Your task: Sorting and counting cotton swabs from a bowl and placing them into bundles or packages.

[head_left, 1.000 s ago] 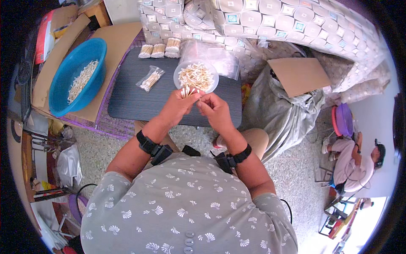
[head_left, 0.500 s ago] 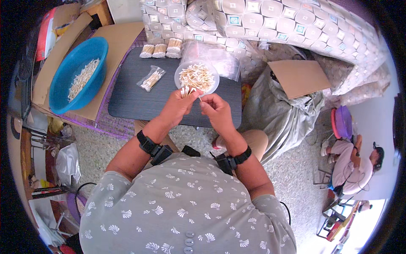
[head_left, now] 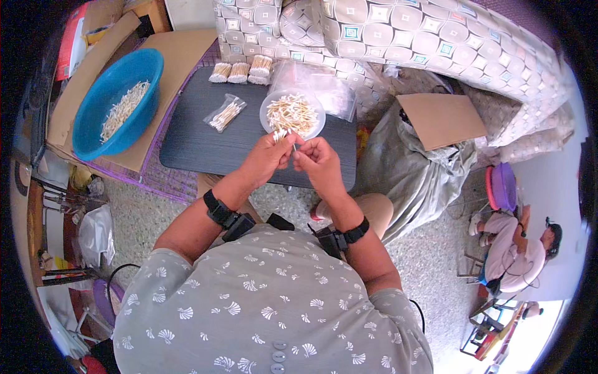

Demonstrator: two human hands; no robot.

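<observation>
Watching from a distance through the head camera, I see two bare hands meet over the near edge of a dark tabletop (head_left: 193, 146), just in front of a white bowl (head_left: 321, 124) heaped with loose cotton swabs (head_left: 291, 114). The left hand (head_left: 263, 157) has its fingers curled closed around a small bunch of swabs (head_left: 280, 134), white tips fanned upward toward the bowl. The right hand (head_left: 319, 159), beside it, pinches thumb and fingertips on what looks to me like a single swab (head_left: 295, 148); the fingers hide most of it. I cannot tell whether the two hands touch.

Left of the bowl, I make out a small clear bag (head_left: 225, 113) with swabs inside, lying flat and slanted. Behind it, packed swab bundles (head_left: 238, 72) line the far edge, and flat clear plastic bags (head_left: 327, 87) lie beyond the bowl. A blue basin (head_left: 148, 62) holding more swabs rests tilted on cardboard (head_left: 180, 68) at left. At right, a brown cardboard piece (head_left: 441, 119) tops a grey-green sack (head_left: 402, 171), below patterned wrapped rolls (head_left: 398, 37). Farther right, another person (head_left: 517, 255) sits near a purple basin (head_left: 506, 187).
</observation>
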